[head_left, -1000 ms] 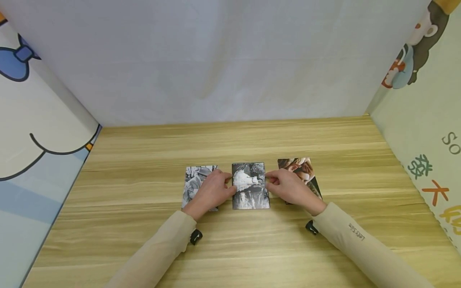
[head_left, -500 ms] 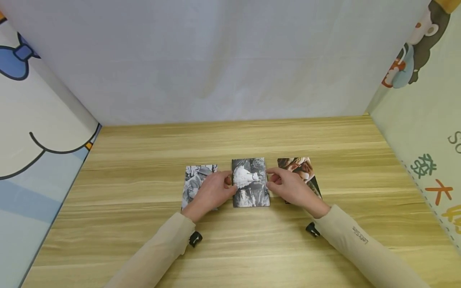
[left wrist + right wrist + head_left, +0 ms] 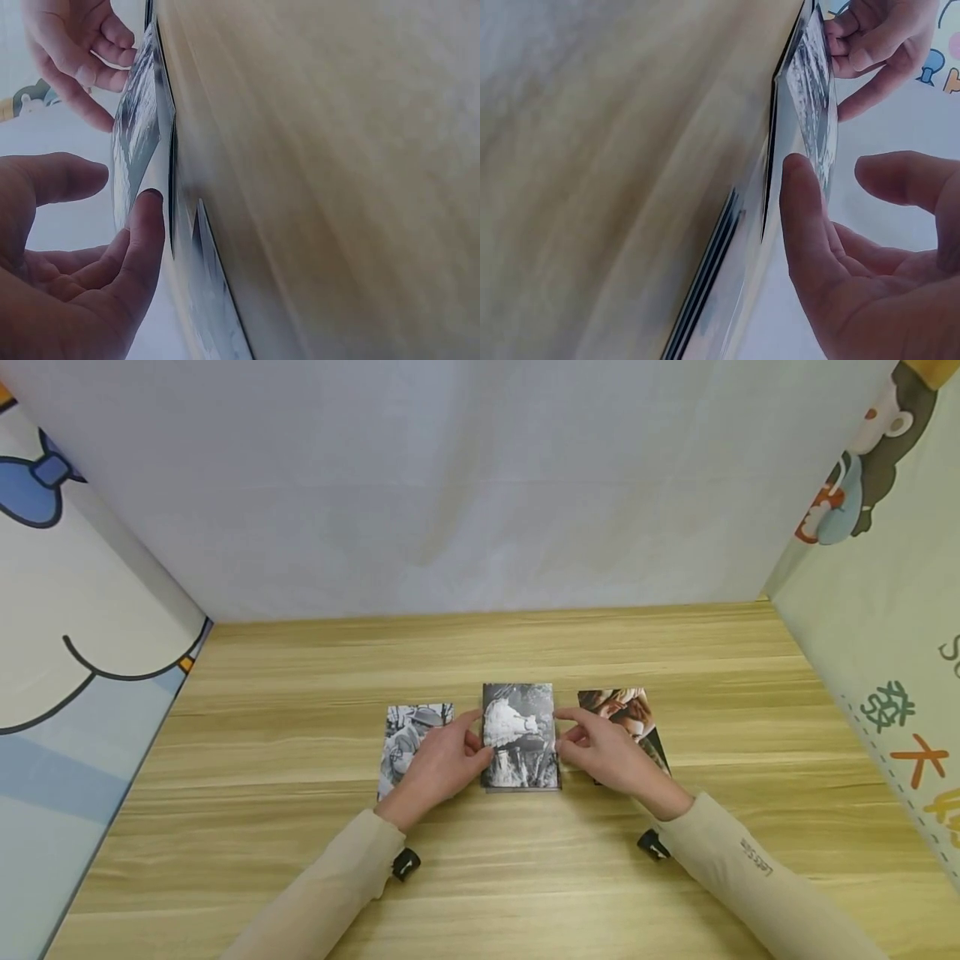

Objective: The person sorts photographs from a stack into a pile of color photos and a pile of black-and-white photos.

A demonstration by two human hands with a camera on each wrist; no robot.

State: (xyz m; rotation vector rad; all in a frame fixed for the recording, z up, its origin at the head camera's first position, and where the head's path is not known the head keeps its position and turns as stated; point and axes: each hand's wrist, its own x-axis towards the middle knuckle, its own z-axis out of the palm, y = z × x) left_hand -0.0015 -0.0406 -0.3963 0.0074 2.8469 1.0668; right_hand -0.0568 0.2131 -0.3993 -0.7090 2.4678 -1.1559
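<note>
A black-and-white photo card [image 3: 519, 735] with a pale, gown-like shape is held between both hands. My left hand [image 3: 444, 758] has thumb and finger at its left edge. My right hand [image 3: 606, 753] holds the opposite edge the same way. In the left wrist view the card [image 3: 139, 124] bows slightly, its white underside showing, above another flat card [image 3: 174, 187]. From the head, a thin strip of that lower card [image 3: 517, 790] shows at the near edge. Under my left wrist lies another black-and-white photo card [image 3: 397, 750], partly covered; under my right, a brown-toned one [image 3: 626, 708].
The right wrist view shows the right-hand cards as a small stack [image 3: 705, 274] with several edges. All lie on a wood-grain table [image 3: 480, 877]. A pale wall [image 3: 480, 485] stands behind, with printed panels at both sides. Small black devices [image 3: 406, 864] sit at both cuffs.
The middle card has risen and shifted slightly away from me, uncovering the near edge of the card beneath. Both hands stay at its sides; the left and right cards have not moved.
</note>
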